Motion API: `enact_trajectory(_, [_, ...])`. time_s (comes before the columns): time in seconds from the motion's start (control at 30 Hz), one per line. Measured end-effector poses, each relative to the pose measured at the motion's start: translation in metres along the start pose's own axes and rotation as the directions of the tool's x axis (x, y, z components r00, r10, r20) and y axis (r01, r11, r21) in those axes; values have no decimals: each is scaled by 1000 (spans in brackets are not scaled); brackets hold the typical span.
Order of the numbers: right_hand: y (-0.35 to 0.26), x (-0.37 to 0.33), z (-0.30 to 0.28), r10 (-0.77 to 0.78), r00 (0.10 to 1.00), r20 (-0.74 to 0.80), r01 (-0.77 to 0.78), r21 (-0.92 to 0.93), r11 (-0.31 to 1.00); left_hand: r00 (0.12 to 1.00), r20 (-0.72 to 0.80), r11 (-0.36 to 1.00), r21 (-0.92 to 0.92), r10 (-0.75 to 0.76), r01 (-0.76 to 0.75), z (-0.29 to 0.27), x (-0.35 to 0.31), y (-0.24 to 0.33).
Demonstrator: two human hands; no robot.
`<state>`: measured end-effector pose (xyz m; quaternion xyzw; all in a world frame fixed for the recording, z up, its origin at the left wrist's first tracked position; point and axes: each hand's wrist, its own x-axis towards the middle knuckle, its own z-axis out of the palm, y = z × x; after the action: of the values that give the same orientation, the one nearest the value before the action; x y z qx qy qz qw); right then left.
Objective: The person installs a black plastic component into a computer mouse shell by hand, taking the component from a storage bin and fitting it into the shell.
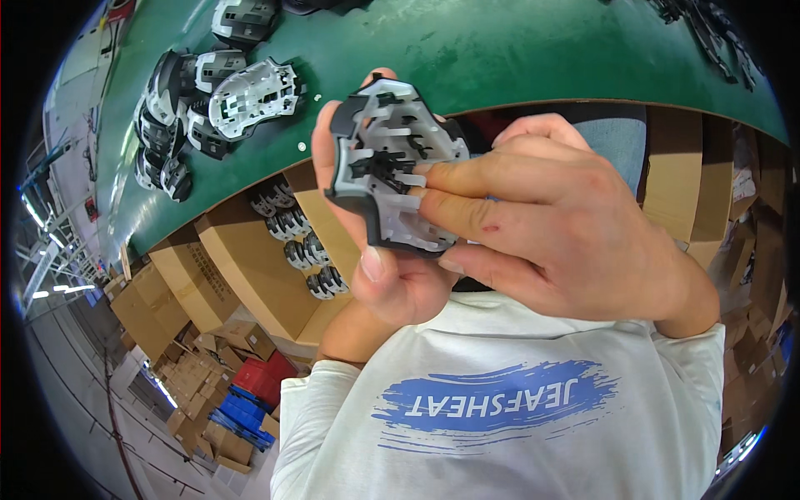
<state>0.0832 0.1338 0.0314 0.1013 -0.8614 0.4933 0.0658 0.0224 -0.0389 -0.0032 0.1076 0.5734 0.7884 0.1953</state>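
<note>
My left hand (pixel 400 287) wraps round a grey and black moulded plastic shell (pixel 400 221) from below and behind, its thumb at the lower rim. The shell's hollow inside faces up, with pale ribs and tabs showing. Inside it sits a small black plastic part (pixel 382 167). My right hand (pixel 542 217) reaches in from the right, two fingertips pressed together on the pale tabs beside that black part. Its thumb lies against the shell's lower right edge. The fingertips hide part of what they touch.
Several similar shells (pixel 254 96) lie on the green table (pixel 467 58) at the left. Black parts (pixel 717 37) lie at the far right. Below the table edge, an open cardboard box (pixel 250 258) holds rows of shells. More cardboard (pixel 671 175) stands on the right.
</note>
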Motion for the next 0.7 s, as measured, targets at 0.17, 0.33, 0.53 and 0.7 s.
enact_trajectory(0.17, [18,3,-1,-39,997,74,36,43,998,1000,-23,1000,-11,0,0,-9,-11,-17])
enact_trajectory(0.33, [15,-4,18,-18,998,-64,14,-61,998,990,133,985,-158,-46,67,-10,7,-17])
enact_trajectory(0.53, [9,-8,9,-211,938,-276,140,-257,956,969,245,686,-711,34,156,5,15,3])
enact_trajectory(0.7, [12,-10,9,-146,960,-238,94,-219,971,971,204,679,-696,-123,232,5,17,12])
